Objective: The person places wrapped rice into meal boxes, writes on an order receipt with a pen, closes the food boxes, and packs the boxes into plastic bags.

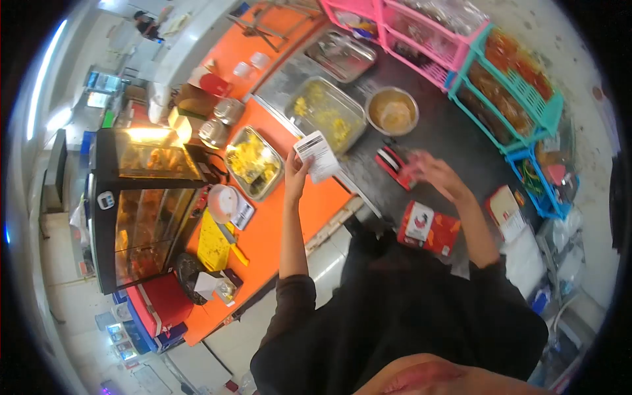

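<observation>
Round metal bowl (413, 116) beside tray (328, 105)

Seemingly one slip (318, 158), three metal trays (322, 99)

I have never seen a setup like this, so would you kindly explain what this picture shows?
Gladly. There is no machine here, just a person's two bare hands. A single camera worn on the head looks forward and down, with the view curving at the edges. The left hand holds a printed paper slip. The right hand, slightly blurred, is beside a small red-and-black item; contact is unclear. On the dark counter are a metal bowl and a red box. On the orange counter, a knife lies by a yellow board.
</observation>
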Available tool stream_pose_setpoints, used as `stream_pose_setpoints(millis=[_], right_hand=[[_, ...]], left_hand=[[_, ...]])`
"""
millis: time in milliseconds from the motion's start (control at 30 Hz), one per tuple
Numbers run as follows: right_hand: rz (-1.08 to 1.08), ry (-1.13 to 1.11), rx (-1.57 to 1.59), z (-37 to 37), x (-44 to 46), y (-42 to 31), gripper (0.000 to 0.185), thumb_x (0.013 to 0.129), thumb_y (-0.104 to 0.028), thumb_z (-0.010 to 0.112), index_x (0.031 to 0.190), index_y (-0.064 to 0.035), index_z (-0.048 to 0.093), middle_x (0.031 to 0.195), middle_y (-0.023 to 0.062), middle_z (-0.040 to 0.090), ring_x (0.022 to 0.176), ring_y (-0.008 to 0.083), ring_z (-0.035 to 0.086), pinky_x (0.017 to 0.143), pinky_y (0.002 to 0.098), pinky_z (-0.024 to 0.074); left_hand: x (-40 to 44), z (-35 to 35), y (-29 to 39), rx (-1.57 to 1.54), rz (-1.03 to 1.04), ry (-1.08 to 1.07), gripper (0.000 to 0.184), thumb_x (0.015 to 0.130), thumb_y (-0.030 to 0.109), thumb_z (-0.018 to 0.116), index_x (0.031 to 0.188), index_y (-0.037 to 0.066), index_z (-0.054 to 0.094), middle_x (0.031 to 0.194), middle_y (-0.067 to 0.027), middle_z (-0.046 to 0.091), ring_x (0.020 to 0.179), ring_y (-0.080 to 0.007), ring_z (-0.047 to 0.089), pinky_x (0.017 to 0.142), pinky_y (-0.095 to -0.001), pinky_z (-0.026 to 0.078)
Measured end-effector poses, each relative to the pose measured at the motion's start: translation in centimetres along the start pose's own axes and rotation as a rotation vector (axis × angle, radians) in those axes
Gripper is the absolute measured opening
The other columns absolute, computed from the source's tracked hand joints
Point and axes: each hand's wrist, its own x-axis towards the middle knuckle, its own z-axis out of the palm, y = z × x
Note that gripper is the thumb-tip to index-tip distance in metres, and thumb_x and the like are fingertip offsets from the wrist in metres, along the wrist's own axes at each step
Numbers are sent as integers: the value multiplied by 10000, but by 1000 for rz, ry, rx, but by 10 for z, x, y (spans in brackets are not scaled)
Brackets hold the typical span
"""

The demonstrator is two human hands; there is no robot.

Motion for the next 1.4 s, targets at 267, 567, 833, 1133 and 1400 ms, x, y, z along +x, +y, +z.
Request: stream_pose_setpoints(millis=[267,567,833,1133,1400], right_hand=[[-240,152,-227,76,33,16,284,932,-228,562,1110,-39,678,1486,79,259,1360,250,229,1103,397,237],[4,414,-548,-15,30,75,401,845,-324,676,1192,-135,609,1248,93,482,1087,239,493,894,355,446],[713,-81,-284,-63,59,116,251,856,-343,685,977,-125,717,966,24,480,831,103,495,599,177,427],[-35,-145,-945,-120,40,179,132,752,-217,731,802,-97,750,875,56,494,891,203,578,623,370,517],[448,-184,-1025,-97,26,93,225,853,-260,638,836,-56,729,758,36,612,688,159,561,585,320,488]], left_hand=[[-103,131,41,-251,-261,-376,414,883,-45,567,1282,-13,462,1137,-93,627,979,-132,617,829,-258,502],[-120,109,17,-193,-399,-438,524,835,-66,587,1330,-14,424,1174,-107,616,1022,-161,615,891,-296,488],[-144,103,40,-435,-331,-202,770,769,-140,578,1456,31,274,1303,-163,527,1176,-221,539,995,-341,424],[-138,106,39,-508,-392,-78,635,755,-159,600,1355,-27,436,1312,-151,526,1192,-224,520,1019,-346,409],[-106,141,60,-559,-366,-80,644,753,-169,602,1356,-19,432,1201,-167,582,1027,-205,622,801,-273,553]])
